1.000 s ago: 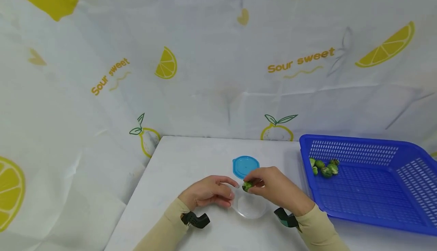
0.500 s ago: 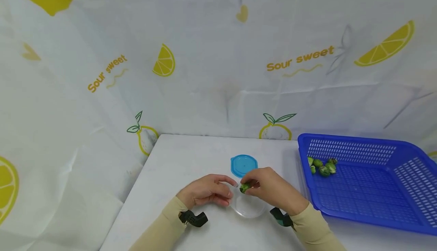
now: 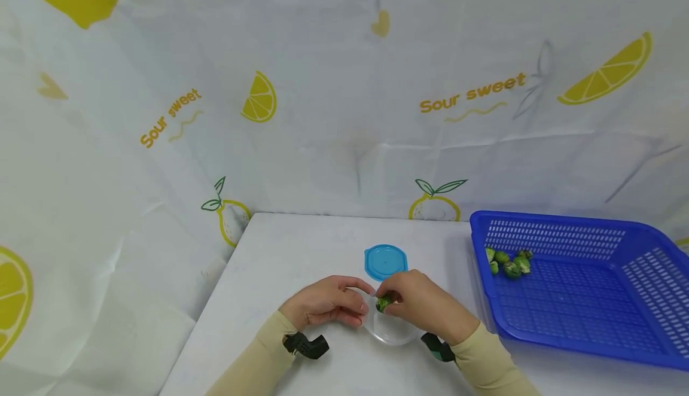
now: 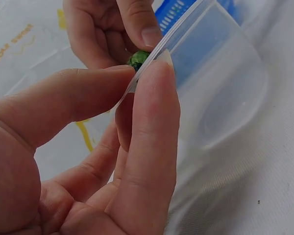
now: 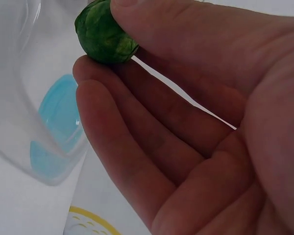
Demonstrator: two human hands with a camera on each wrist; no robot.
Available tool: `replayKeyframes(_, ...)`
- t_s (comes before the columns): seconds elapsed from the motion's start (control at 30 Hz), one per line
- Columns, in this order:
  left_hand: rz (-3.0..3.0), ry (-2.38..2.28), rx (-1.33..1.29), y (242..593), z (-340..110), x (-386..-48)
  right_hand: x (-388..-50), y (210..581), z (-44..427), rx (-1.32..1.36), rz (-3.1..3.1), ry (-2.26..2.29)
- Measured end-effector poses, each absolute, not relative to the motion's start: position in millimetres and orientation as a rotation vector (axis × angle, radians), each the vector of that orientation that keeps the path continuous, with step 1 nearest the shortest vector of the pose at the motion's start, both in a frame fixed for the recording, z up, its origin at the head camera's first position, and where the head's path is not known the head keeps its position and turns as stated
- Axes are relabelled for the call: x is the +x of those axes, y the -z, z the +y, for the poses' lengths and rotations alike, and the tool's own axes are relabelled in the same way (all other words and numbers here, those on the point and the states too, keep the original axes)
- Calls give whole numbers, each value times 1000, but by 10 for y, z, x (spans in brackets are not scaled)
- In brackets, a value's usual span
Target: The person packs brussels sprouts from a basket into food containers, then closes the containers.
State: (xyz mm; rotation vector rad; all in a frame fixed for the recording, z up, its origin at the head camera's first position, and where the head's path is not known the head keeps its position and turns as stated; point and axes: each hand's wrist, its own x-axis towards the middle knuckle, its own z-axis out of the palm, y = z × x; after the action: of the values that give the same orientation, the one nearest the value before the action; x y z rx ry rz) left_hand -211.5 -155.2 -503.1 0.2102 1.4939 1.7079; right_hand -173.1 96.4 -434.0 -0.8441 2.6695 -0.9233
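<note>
Brussels sprout point(image 3: 383, 304), pinched in your right hand point(image 3: 427, 306), lies at the mouth of the clear container point(image 3: 395, 330), whose rim your left hand point(image 3: 329, 304) pinches.

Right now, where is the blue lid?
In the head view, the blue lid lies flat on the white table, right of centre, just beyond the clear container and the right hand, with the blue basket farther right.

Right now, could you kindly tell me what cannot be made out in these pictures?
Head view: right side of the clear container, partly behind the right hand.
Head view: right end of the blue basket, cut off by the picture edge.
Right wrist view: top of the held sprout, cut off by the upper edge.
</note>
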Motion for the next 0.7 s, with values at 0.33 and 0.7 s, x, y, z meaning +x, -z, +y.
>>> replayKeyframes(0.33, 1509, -1696, 220, 5001, -1540, -2122, -1730, 4374, 916, -840, 2697, 886)
replayKeyframes(0.7, 1493, -1709, 210, 5008, -1544, -2107, -1724, 4359, 918, -834, 2747, 839)
